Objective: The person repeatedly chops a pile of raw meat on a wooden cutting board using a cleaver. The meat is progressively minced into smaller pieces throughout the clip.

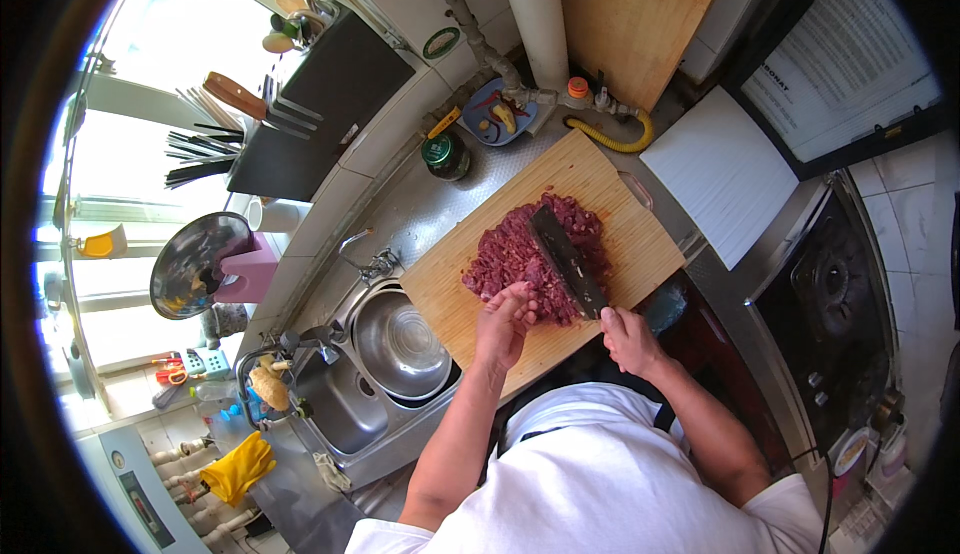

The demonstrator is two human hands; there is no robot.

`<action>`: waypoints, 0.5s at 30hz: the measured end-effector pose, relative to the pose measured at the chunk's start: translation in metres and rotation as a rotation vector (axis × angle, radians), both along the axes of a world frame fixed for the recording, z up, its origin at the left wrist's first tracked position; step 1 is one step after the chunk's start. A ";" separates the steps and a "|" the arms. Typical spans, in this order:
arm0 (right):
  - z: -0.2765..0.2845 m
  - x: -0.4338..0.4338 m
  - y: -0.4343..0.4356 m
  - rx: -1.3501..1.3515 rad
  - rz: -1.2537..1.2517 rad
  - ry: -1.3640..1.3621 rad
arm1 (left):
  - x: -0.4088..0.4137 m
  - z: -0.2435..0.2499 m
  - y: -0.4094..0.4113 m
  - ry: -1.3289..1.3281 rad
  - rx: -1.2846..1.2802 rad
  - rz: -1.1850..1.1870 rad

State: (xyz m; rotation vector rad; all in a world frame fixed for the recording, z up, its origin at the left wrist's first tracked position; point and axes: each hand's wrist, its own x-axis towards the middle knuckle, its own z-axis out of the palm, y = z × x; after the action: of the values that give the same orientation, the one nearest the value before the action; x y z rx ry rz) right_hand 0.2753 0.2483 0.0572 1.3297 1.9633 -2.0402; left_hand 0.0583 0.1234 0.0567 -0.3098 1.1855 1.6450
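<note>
A heap of chopped raw red meat [499, 242] lies spread on a wooden cutting board [442, 280]. My right hand [630, 340] grips the handle of a Chinese cleaver [568, 261]. Its broad dark blade rests across the heap, with small bits of meat stuck to it. My left hand [508, 317] is at the near edge of the meat, left of the blade, with its fingers curled. Whether those fingers pinch a piece of meat cannot be made out. Part of the heap is hidden under the blade.
Left of the board, a steel basin [401, 344] sits in the sink [345, 407]. Beyond stand a green-lidded jar [445, 156] and a blue plate [480, 130] of peppers and ginger. A gas stove [832, 284] and a white panel [724, 175] are to the right.
</note>
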 end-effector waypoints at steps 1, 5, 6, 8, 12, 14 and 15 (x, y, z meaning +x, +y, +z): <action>0.000 0.000 0.000 0.013 0.005 0.005 | 0.000 0.000 0.000 -0.003 -0.004 0.000; 0.009 -0.001 0.000 -0.043 0.008 0.006 | 0.002 -0.006 0.000 -0.028 -0.011 0.019; 0.012 0.000 0.000 -0.060 0.012 0.008 | 0.002 -0.006 0.001 -0.045 -0.011 0.031; 0.016 0.000 0.000 -0.068 0.022 0.015 | 0.004 -0.008 0.006 -0.072 -0.035 0.061; 0.019 0.002 -0.001 -0.022 0.040 0.050 | 0.007 -0.019 0.015 -0.054 -0.116 0.071; 0.018 0.004 0.000 -0.010 0.030 0.064 | 0.010 -0.022 0.021 -0.040 -0.127 0.019; 0.016 0.006 0.000 -0.014 0.020 0.066 | 0.013 -0.019 0.026 -0.048 -0.123 -0.016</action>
State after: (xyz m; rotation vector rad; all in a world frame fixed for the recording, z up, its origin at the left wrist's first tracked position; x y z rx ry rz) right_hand 0.2815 0.2478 0.0728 1.2511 1.9761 -2.1114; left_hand 0.0715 0.1489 0.0381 -0.4144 1.2523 1.5454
